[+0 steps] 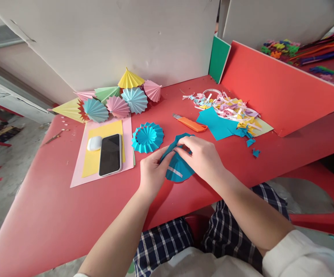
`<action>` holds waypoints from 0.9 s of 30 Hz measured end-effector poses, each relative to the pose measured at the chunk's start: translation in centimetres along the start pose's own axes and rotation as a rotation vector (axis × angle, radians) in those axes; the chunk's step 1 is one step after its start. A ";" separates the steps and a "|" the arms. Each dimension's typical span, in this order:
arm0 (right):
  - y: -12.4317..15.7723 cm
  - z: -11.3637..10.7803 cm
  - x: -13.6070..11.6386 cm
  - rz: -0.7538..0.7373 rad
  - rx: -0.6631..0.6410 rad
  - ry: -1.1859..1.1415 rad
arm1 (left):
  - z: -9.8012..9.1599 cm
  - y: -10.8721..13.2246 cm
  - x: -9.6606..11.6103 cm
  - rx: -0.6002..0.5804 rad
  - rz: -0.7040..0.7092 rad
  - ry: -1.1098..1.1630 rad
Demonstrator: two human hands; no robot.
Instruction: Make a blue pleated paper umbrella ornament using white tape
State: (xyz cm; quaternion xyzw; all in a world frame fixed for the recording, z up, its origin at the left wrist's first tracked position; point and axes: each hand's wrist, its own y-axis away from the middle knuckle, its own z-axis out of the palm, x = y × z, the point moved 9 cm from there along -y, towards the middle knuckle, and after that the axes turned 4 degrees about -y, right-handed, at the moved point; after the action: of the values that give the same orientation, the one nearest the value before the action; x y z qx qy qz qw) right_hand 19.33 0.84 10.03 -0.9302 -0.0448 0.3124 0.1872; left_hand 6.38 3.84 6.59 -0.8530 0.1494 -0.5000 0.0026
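Observation:
A blue pleated paper piece (181, 167) with a white strip across its lower part is between my hands, just above the red table (112, 200). My left hand (154, 169) pinches its left edge between thumb and fingers. On the upper side, my right hand (200, 156) has its fingers closed on a fold of the same paper. Part of the paper is hidden under the right hand. Left of it lies a blue pleated paper ring (147, 137) with a raised centre. An orange utility knife (190, 123) rests just behind my hands.
Folded paper umbrellas (135, 100) in several colours stand at the back left. A phone (110, 154) and a white earbud case (94, 143) lie on coloured sheets. Blue paper (217, 125) and paper scraps (227, 105) lie at the right, before a red board (282, 84).

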 end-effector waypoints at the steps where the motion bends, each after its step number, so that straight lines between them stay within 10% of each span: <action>1: 0.0 0.0 0.0 -0.001 0.006 0.003 | 0.0 0.0 0.0 0.001 0.003 -0.003; 15: -0.3 -3.4 0.3 -0.119 0.229 0.068 | -0.5 -0.2 -0.7 0.055 -0.062 0.172; 27: -0.2 -0.9 0.5 -0.043 -0.029 -0.234 | -0.2 -0.6 -1.3 0.007 -0.128 0.117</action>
State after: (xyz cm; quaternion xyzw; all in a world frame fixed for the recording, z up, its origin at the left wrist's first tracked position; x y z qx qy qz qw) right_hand 20.31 0.85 10.47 -0.8888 -0.0911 0.4142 0.1738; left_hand 5.82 4.78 5.69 -0.8303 0.0927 -0.5485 -0.0348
